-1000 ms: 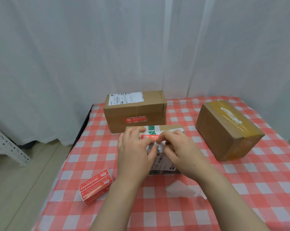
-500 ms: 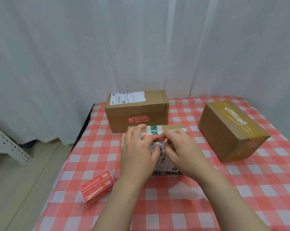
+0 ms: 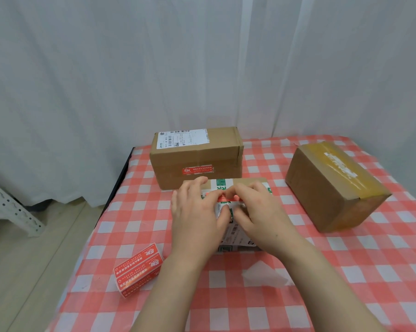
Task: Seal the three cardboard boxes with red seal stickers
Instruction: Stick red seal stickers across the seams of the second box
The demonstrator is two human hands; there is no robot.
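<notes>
Red sticker (image 3: pixel 237 198) runs left-right across near box (image 3: pixel 247 182); left hand (image 3: pixel 195 219), right hand (image 3: pixel 262 219) press it.

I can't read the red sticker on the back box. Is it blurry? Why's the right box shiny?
Head view: the red sticker looks soft, its print too small to read; light glints off the yellow tape on the right box.

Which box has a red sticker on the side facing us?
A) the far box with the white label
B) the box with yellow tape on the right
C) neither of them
A: the far box has a red sticker on its front face, while the yellow-taped box shows only bare cardboard and tape.
</notes>
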